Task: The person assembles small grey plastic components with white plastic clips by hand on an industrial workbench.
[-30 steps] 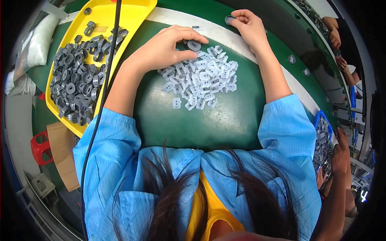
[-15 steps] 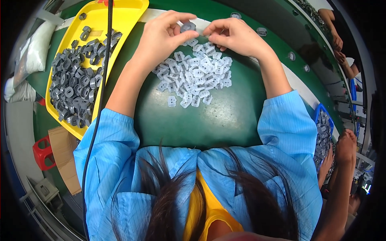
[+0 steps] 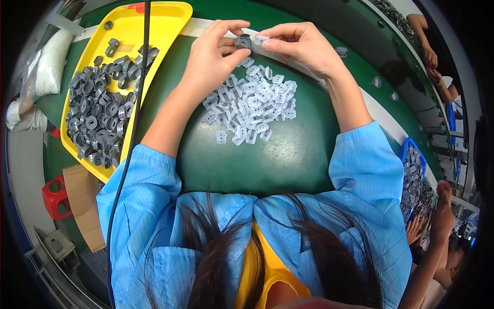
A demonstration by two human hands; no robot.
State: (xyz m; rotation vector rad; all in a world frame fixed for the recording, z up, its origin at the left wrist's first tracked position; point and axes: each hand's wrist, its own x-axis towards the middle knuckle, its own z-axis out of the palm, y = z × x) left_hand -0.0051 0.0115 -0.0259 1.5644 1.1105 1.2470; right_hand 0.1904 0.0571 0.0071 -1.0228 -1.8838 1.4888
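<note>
Between thumb and fingers, my left hand (image 3: 218, 51) grips a dark grey oval plastic housing (image 3: 243, 42), its hollow side facing right. Close beside it, my right hand (image 3: 303, 47) pinches a small translucent white plastic plate (image 3: 261, 39). A narrow gap separates the two parts. Just below my hands, a loose pile of translucent white plates (image 3: 252, 100) lies on the green work surface (image 3: 247, 167). To the left, a yellow tray (image 3: 149, 13) holds many grey housings (image 3: 92, 121), heaped toward its near end.
A black cable (image 3: 135, 110) hangs across the tray. Beyond my hands runs a pale edge strip (image 3: 355, 87), with a few clear parts (image 3: 376, 82) on the green belt behind it. A blue bin (image 3: 406, 154) of grey parts and a co-worker's arm (image 3: 437, 237) are at right.
My right hand has come up from the pile's far edge with a white plate, beside the housing. My left hand has turned the housing so its hollow side shows.
</note>
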